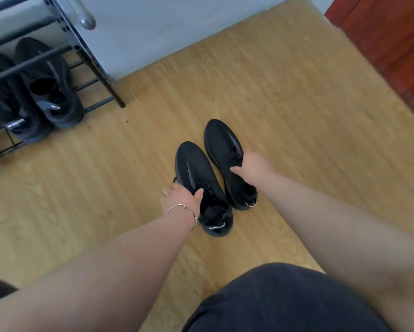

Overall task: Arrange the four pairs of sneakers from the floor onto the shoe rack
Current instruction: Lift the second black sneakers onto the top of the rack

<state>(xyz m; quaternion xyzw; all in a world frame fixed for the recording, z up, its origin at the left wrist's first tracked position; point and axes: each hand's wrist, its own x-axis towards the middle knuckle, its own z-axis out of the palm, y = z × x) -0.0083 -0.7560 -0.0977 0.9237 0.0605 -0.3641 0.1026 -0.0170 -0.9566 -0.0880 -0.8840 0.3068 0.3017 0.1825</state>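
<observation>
While pair sits on floor (285,92), left hand (180,198) wrapped over left sneaker (196,171), right hand (255,164) over right sneaker (222,142); fingers curled round uppers. Grip best tightened at collars, both lifted level, then carried to shoe rack (91,65).

The two sneakers (202,180) on the floor are showing black knit with a pale dotted stripe, white heel tabs; the wood-grain floor (285,97) is glowing honey-yellow; at ten o'clock, a black-barred shoe rack (91,68) is holding dark grey sneakers (50,87)
</observation>
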